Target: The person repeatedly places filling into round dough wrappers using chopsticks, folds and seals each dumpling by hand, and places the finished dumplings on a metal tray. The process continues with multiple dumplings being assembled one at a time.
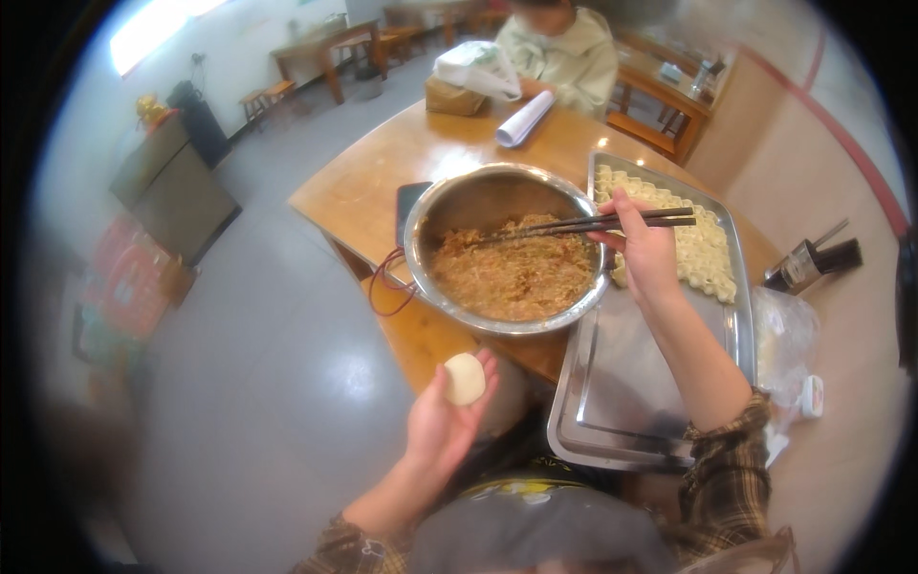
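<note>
A round, pale dumpling wrapper (466,379) rests on the fingers of my left hand (442,421), which is cupped around it below the table's near edge. In my right hand (643,251) is a pair of dark chopsticks (612,223), held over the right rim of a large steel bowl (421,268). The chopstick tips reach into the brown minced filling (516,277). Under my right forearm lies a metal tray (622,383). Rows of folded dumplings (703,244) cover its far part, while its near part shows bare metal.
A person in a light jacket (559,57) sits across the wooden table (368,153). Near them are a rolled paper (525,119) and a white plastic bag (475,69) on a brown one. A phone (411,201) lies left of the bowl. A chopstick holder (798,268) stands at right.
</note>
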Tool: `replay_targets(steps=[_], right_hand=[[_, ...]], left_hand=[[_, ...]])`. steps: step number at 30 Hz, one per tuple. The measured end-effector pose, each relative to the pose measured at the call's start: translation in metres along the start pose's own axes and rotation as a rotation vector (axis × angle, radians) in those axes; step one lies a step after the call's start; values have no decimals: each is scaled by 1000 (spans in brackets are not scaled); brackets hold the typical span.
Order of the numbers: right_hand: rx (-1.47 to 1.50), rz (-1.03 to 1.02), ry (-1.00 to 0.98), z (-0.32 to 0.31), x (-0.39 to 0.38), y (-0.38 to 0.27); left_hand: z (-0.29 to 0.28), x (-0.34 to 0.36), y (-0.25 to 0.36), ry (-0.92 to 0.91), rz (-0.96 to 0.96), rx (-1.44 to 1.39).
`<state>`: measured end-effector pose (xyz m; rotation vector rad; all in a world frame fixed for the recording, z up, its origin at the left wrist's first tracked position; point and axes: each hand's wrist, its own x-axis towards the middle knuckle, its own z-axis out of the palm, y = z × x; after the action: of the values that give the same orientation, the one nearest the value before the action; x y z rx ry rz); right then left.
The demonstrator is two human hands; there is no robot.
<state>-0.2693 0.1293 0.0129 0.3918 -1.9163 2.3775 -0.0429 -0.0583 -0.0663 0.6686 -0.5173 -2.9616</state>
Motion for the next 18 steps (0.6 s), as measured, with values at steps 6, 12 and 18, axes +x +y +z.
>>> replay_targets(steps=[6, 12, 18], right_hand=[[36, -32, -13, 5, 7, 4], [-17, -14, -61, 24, 12, -3], [-22, 6, -95, 41, 13, -11]], left_hand=[[-5, 4, -1, -28, 60, -6], [-3, 1, 4, -49, 69, -33], [-6, 0, 7, -97, 72, -49]])
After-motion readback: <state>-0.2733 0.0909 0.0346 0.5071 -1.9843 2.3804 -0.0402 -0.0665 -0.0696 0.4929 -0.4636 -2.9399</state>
